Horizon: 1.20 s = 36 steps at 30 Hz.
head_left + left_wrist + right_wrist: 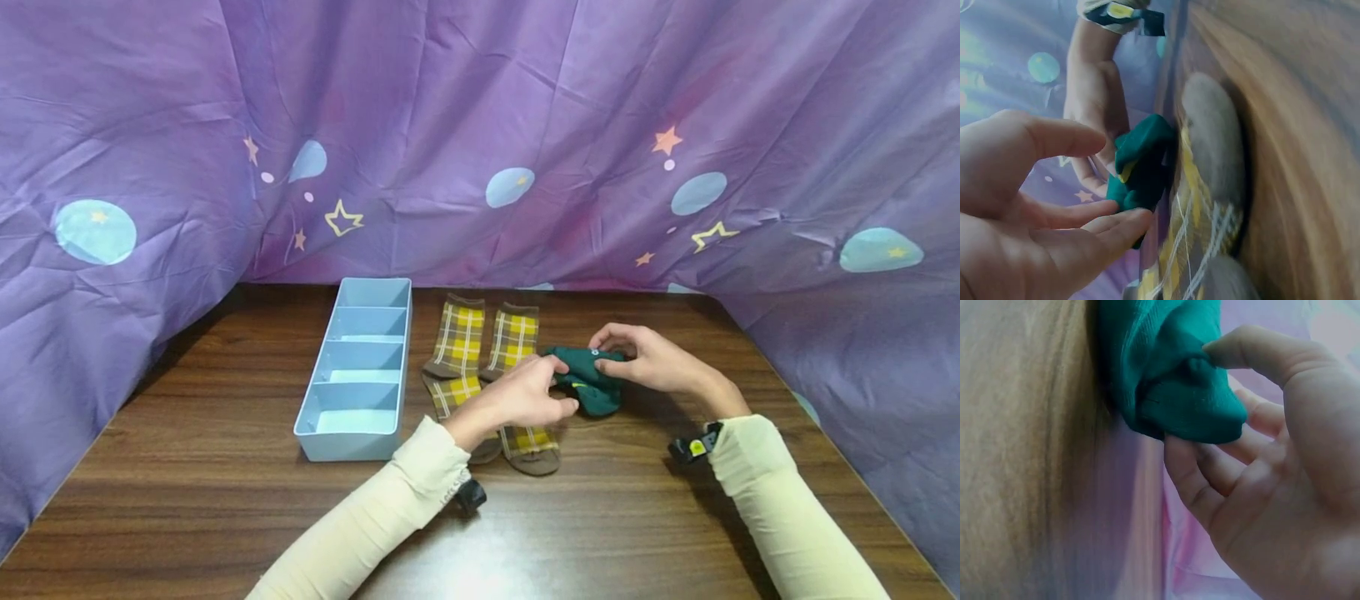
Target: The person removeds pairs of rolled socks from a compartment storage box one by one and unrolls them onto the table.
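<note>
A folded bundle of dark green socks (588, 375) with a small yellow mark lies on the table, right of the plaid socks. My right hand (648, 358) pinches its right end; the right wrist view shows the thumb on the green fabric (1179, 394) and the fingers behind and beneath. My left hand (525, 392) reaches over the plaid socks to the bundle's left side. Its straight fingers (1129, 222) touch the green bundle in the left wrist view, while the thumb stands apart from them. Yellow-and-brown plaid socks (459, 333) lie flat, partly covered by the left hand and forearm.
A light blue divided box (352, 446) with several compartments stands left of the plaid socks on the brown wooden table (195, 467). A purple curtain (450, 100) with stars and planets hangs behind and along both sides.
</note>
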Available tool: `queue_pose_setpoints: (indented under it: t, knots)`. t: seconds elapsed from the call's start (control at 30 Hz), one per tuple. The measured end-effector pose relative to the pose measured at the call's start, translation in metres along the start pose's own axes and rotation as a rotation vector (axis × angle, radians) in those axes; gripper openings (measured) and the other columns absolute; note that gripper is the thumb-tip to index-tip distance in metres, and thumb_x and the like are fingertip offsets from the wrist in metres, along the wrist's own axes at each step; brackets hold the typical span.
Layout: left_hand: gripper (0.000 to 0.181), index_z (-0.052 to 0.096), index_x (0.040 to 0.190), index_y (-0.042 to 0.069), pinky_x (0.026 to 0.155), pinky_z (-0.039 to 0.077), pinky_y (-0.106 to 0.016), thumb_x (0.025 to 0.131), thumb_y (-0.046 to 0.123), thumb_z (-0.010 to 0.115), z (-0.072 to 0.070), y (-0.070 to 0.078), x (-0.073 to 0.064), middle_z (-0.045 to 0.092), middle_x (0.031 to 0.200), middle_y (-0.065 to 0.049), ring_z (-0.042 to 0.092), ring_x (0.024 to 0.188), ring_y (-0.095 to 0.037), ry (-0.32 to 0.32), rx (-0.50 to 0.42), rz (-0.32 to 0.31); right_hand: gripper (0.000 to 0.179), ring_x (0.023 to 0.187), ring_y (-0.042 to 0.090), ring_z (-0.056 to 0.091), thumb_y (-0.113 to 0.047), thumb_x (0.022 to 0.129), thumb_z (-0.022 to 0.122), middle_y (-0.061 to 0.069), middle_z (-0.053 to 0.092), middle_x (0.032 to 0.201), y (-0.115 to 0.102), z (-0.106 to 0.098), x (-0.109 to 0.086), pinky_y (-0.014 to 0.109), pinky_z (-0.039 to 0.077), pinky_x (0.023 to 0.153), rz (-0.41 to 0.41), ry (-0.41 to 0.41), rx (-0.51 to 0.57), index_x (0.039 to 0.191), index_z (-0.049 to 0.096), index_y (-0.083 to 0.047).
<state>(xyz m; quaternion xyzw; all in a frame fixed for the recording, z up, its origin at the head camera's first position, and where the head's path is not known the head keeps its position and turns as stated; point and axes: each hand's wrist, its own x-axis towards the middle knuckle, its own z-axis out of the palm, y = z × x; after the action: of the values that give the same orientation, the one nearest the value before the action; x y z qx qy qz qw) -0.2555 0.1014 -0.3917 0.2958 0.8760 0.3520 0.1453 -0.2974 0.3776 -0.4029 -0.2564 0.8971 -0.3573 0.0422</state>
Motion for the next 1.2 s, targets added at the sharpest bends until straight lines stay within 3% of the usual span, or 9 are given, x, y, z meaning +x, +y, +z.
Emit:
queue_pose_setpoints:
  t: [0.13,0.27,0.37,0.47,0.63,0.77,0.9,1.07,1.2]
  knots:
    - [0.060,0.055,0.152,0.000,0.113,0.052,-0.029,0.101,0.025,0.073,0.000,0.000,0.000,0.068,0.148,-0.018,0.069,0.135,-0.021,0.003,-0.135,0.000,0.021,0.101,0.011,0.071,-0.008,0.100,0.075,0.012,0.076,0.111,0.000,0.000,0.001,0.021,0.055,0.087,0.028,-0.010,0.006,0.119,0.069,-0.004]
    - [0.052,0.060,0.146,0.003,0.103,0.056,-0.027,0.101,0.027,0.071,0.003,0.001,-0.004,0.077,0.131,-0.009,0.073,0.123,-0.016,0.028,0.034,0.009,0.021,0.102,0.012,0.071,-0.010,0.100,0.077,0.011,0.076,0.112,0.001,0.001,0.001,0.022,0.055,0.087,0.027,-0.016,-0.011,0.119,0.069,-0.006]
    - [0.043,0.064,0.140,0.010,0.097,0.056,-0.029,0.102,0.029,0.070,0.009,0.003,-0.006,0.072,0.125,-0.003,0.068,0.115,-0.016,0.057,0.190,0.036,0.021,0.105,0.014,0.071,-0.011,0.098,0.079,0.009,0.076,0.113,0.000,0.001,0.001,0.024,0.056,0.089,0.005,0.004,-0.035,0.117,0.071,-0.008]
    - [0.040,0.065,0.140,0.016,0.106,0.053,-0.031,0.104,0.032,0.068,0.016,0.005,-0.008,0.061,0.134,-0.005,0.061,0.122,-0.019,0.051,0.290,0.100,0.018,0.106,0.016,0.070,-0.011,0.098,0.080,0.006,0.076,0.112,-0.001,0.001,0.002,0.025,0.057,0.090,-0.020,0.016,-0.072,0.115,0.073,-0.011]
    - [0.047,0.061,0.148,0.019,0.119,0.046,-0.032,0.105,0.038,0.066,0.023,0.007,-0.011,0.054,0.155,-0.005,0.055,0.142,-0.020,-0.050,0.418,0.175,0.012,0.105,0.014,0.071,-0.016,0.102,0.076,0.001,0.078,0.111,-0.001,0.001,0.001,0.024,0.056,0.089,-0.012,-0.023,-0.118,0.113,0.076,-0.016]
    - [0.050,0.059,0.151,0.021,0.118,0.048,-0.032,0.105,0.039,0.067,0.026,0.007,-0.012,0.051,0.159,-0.006,0.054,0.144,-0.021,-0.111,0.486,0.186,0.022,0.099,0.012,0.070,-0.025,0.097,0.083,0.000,0.079,0.110,-0.001,0.001,-0.001,0.024,0.055,0.086,0.027,-0.059,-0.128,0.116,0.075,-0.017]
    - [0.047,0.061,0.149,0.021,0.118,0.048,-0.033,0.105,0.038,0.067,0.027,0.007,-0.014,0.051,0.158,-0.007,0.055,0.143,-0.023,-0.116,0.507,0.218,0.033,0.097,0.012,0.067,-0.028,0.090,0.090,-0.002,0.078,0.109,-0.001,0.002,0.000,0.026,0.053,0.085,0.055,-0.086,-0.168,0.118,0.075,-0.018]
    - [0.042,0.063,0.143,0.020,0.113,0.049,-0.034,0.105,0.036,0.067,0.030,0.007,-0.016,0.056,0.149,-0.003,0.056,0.135,-0.021,-0.096,0.509,0.245,0.028,0.104,0.016,0.067,-0.030,0.095,0.085,-0.002,0.078,0.113,-0.003,0.002,0.000,0.037,0.054,0.093,0.037,-0.038,-0.262,0.118,0.080,-0.016]
    - [0.037,0.066,0.140,0.020,0.110,0.050,-0.035,0.104,0.033,0.067,0.030,0.007,-0.018,0.057,0.143,-0.001,0.057,0.130,-0.020,-0.096,0.511,0.258,0.032,0.112,0.022,0.071,-0.027,0.097,0.083,0.004,0.079,0.118,-0.002,0.005,0.002,0.042,0.056,0.098,0.029,0.010,-0.271,0.125,0.079,-0.011]
